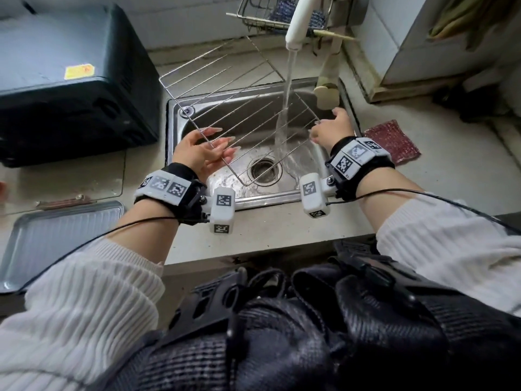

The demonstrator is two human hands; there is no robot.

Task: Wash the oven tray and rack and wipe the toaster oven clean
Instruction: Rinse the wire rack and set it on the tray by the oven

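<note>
The wire oven rack [225,88] is tilted over the steel sink [225,197], its near corner down by the drain. Water runs from the white tap [298,21] onto the rack's right side. My left hand [201,149] holds the rack's left edge with the fingers curled around a wire. My right hand [331,128] grips the rack's right edge beside the water stream. The grey oven tray [59,238] lies flat on the counter at the lower left. The black toaster oven [70,77] stands at the upper left, seen from above.
A dark red cloth [392,142] lies on the counter right of the sink. A wire basket [270,12] with a dark scrubber hangs behind the tap. A pale brush [327,88] leans at the sink's back right corner. The counter's front edge runs just below my wrists.
</note>
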